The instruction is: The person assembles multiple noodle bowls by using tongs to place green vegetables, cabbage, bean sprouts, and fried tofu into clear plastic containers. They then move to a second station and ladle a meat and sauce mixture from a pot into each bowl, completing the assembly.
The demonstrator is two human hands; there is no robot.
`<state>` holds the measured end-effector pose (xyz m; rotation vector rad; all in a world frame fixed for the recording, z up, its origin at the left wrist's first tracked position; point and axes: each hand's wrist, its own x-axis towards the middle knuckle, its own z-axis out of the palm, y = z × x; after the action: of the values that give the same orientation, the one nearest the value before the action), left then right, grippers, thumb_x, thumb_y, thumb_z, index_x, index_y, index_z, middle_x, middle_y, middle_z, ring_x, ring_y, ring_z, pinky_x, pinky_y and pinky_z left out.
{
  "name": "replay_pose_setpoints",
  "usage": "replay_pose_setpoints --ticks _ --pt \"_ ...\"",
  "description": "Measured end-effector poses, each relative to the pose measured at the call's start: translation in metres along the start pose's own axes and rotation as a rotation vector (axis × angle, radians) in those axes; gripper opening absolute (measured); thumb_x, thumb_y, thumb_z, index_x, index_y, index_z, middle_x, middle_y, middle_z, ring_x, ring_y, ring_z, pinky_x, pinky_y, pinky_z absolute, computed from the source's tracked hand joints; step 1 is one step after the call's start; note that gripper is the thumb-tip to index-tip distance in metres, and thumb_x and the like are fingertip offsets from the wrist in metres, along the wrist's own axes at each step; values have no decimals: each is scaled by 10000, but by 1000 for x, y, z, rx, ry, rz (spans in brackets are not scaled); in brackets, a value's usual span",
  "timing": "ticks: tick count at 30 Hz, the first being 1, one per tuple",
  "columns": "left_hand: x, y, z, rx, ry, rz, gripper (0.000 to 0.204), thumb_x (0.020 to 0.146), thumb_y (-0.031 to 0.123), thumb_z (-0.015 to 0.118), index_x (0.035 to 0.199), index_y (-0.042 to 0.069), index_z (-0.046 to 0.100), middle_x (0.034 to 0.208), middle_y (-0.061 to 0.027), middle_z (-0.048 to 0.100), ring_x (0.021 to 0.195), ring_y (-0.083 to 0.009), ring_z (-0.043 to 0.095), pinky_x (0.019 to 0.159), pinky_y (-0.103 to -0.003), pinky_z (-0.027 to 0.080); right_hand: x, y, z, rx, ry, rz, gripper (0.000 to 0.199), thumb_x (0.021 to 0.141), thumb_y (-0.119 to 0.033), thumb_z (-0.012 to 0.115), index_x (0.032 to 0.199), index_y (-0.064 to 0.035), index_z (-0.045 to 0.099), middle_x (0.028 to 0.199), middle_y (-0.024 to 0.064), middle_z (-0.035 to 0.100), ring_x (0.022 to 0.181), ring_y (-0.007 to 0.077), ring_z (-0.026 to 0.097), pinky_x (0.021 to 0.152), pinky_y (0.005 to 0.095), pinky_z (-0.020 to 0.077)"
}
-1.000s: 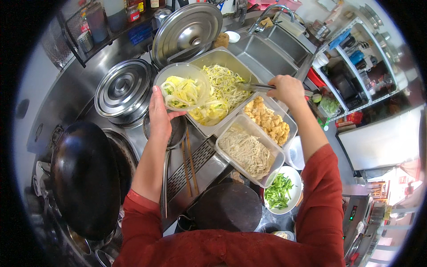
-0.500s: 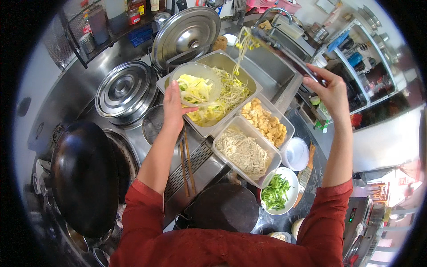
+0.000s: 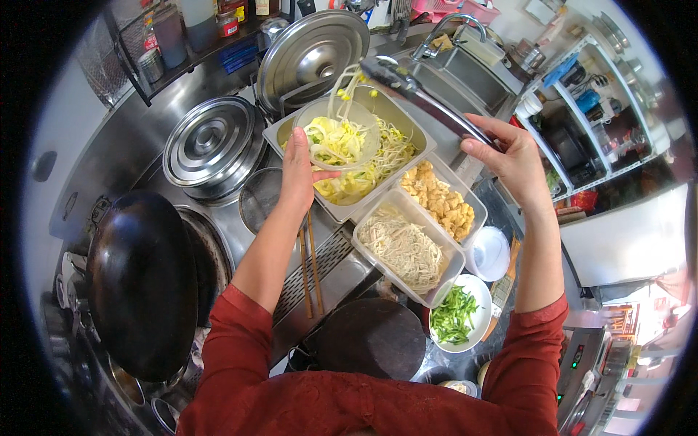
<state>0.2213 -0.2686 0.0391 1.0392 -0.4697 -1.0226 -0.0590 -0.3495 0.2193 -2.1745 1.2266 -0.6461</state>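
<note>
Starting at the left of the frame, we see the dark wok (image 3: 142, 287), then the lidded pot (image 3: 211, 138) at upper left. Just left of centre, our left hand (image 3: 294, 185) grasps the round clear bowl (image 3: 374, 138) by its near left side, thumb pointing right. The bowl, at upper centre over the steel tray (image 3: 400, 115), holds sliced yellow vegetable (image 3: 334, 138). Bean sprouts (image 3: 347, 94) dangle above its far part beside the tip of the tongs (image 3: 429, 105); we cannot tell whether the tip pinches them. From there the tongs' long axis slants down rightward to our right hand (image 3: 512, 156), fingers clasped on the handle: the bowl lies lower left of the tip, our left hand nearer
</note>
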Motion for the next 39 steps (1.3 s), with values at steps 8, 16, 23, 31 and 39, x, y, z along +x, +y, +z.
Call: replay_pose_setpoints --ticks 8,16,23,31,39 --pt "0 3 -5 -35 38 -6 651 1074 562 340 1426 21 427 1346 -196 577 1119 -326 678 725 -453 671 -1 15 -32 141 212 15 483 843 -278 846 1271 -94 717 872 -21 714 662 41 545 591 196 435" --pt "4 9 -13 -91 67 7 661 1070 565 353 1423 9 404 1347 -205 570 1148 -344 664 765 -489 664 13 61 -16 0 183 66 484 844 -319 826 1271 -118 722 905 43 745 728 125 635 665 277 504" --pt "4 9 -15 -70 68 41 659 1068 561 370 1420 4 401 1353 -199 567 1159 -336 660 766 -473 662 18 83 10 -274 142 177 529 793 -406 837 1264 -190 730 1030 145 768 934 257 739 836 358 552" --pt "9 0 -8 -9 37 14 627 1071 552 372 1430 39 409 1393 -179 517 1210 -305 618 750 -450 664 4 32 -5 159 70 35 455 881 -213 815 1295 -69 695 822 -39 671 621 18 497 541 198 402" --pt "4 1 -4 -62 -8 -49 731 1053 622 321 1456 16 401 1347 -186 587 1153 -332 664 785 -466 658 -7 -8 -16 -529 56 -192 572 735 -365 853 1248 -150 724 1021 100 745 824 260 721 748 355 546"
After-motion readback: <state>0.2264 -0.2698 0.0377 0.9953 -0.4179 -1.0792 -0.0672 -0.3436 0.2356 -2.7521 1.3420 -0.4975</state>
